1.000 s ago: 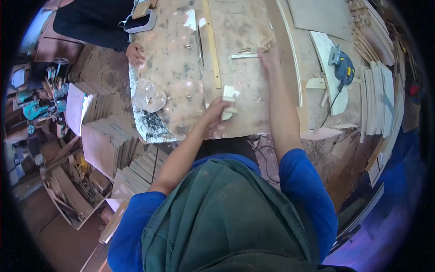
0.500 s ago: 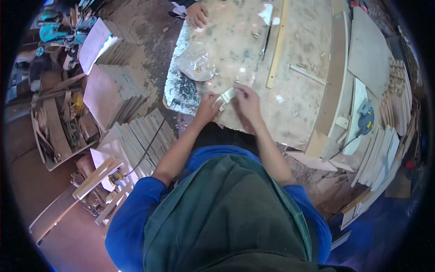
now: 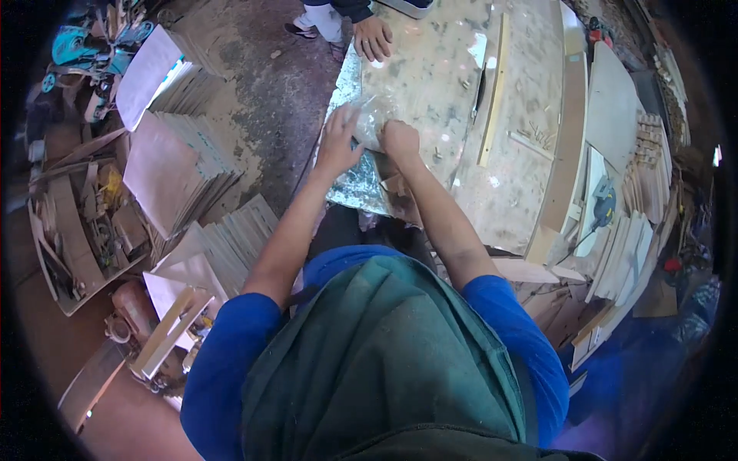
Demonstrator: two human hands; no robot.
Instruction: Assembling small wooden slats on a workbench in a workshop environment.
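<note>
A clear, crumpled plastic bag (image 3: 374, 115) lies on the near left part of the worktable (image 3: 438, 100). On its left side is my left hand (image 3: 336, 144), fingers stretched and apart, with the fingertips at the plastic. My right hand (image 3: 402, 141) is closed in a fist at the bag's right edge and seems to grip the plastic; its fingertips are hidden. A dark and silvery patch (image 3: 357, 184) of the tabletop shows below the hands.
Across the table rests another person's hand (image 3: 373, 38). A long wooden strip (image 3: 492, 100) and a short pale strip (image 3: 530, 144) lie to the right. Stacked panels (image 3: 173, 169) stand at left. A power tool (image 3: 605, 201) sits among boards at right.
Both hands have moved forward to the plastic bag. The small pale piece they held between them is no longer visible. My left hand has opened out; the view has shifted.
</note>
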